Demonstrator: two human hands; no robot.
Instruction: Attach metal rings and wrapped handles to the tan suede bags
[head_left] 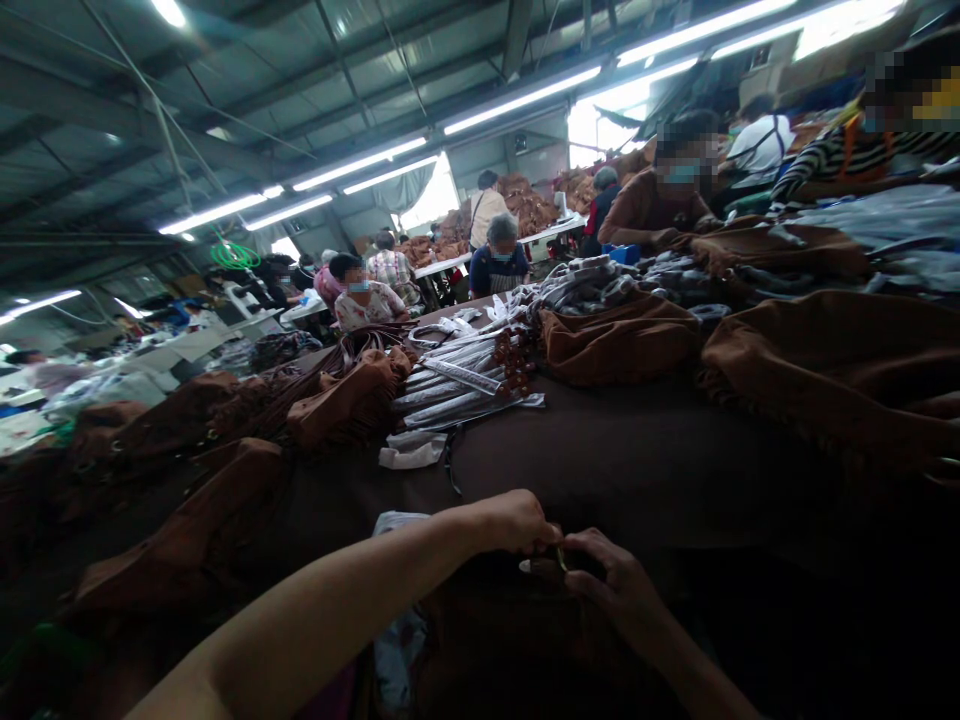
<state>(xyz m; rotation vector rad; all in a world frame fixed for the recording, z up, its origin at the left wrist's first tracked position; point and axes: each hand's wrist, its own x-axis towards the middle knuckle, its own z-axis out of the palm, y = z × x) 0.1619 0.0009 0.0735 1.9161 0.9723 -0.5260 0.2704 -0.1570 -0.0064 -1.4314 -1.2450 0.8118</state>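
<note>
My left hand (521,522) is closed in a pinch at the near middle of the table. Facing it from the right, my right hand (616,572) has its thumb and forefinger curled round a small gold-coloured metal ring (562,560). Both sets of fingertips meet at this ring, and the exact grip is dark. Below the hands lies dark brown cloth (510,640), perhaps part of a bag, mostly in shadow. A whitish wrapped piece (401,650) shows under my left forearm.
On the dark table (600,450) lie a row of white-wrapped straps (457,385), brown fringed bags (345,400) at left and another brown bag (847,370) at right. A white scrap (412,450) is nearer. Several people work beyond, including a person in brown (652,205) across the table.
</note>
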